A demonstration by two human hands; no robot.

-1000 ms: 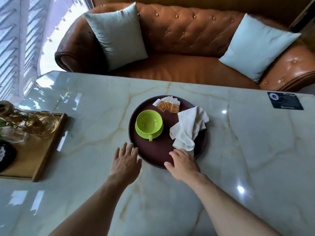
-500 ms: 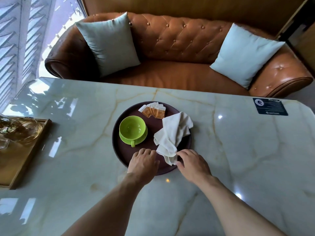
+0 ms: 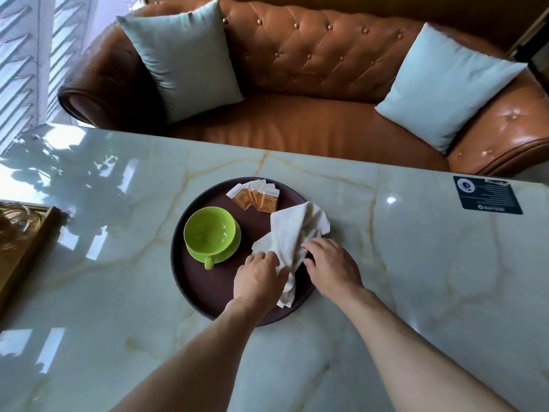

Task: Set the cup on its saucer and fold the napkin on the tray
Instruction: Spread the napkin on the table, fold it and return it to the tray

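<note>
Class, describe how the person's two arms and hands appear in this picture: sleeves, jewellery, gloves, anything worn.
Both forearms are bare as far as the frame shows, with no sleeves in view. The left hand and right hand wear no gloves, and no rings, watch or bracelet are visible.

I see a lime-green cup (image 3: 208,230) on a matching green saucer (image 3: 234,246), a dark maroon tray (image 3: 205,292), a cream-white napkin (image 3: 292,233) and orange-and-white sachets (image 3: 258,196). The table (image 3: 416,278) is pale green marble with amber veins; the tufted sofa (image 3: 312,55) is tan, its cushions (image 3: 178,55) pale blue.
</note>
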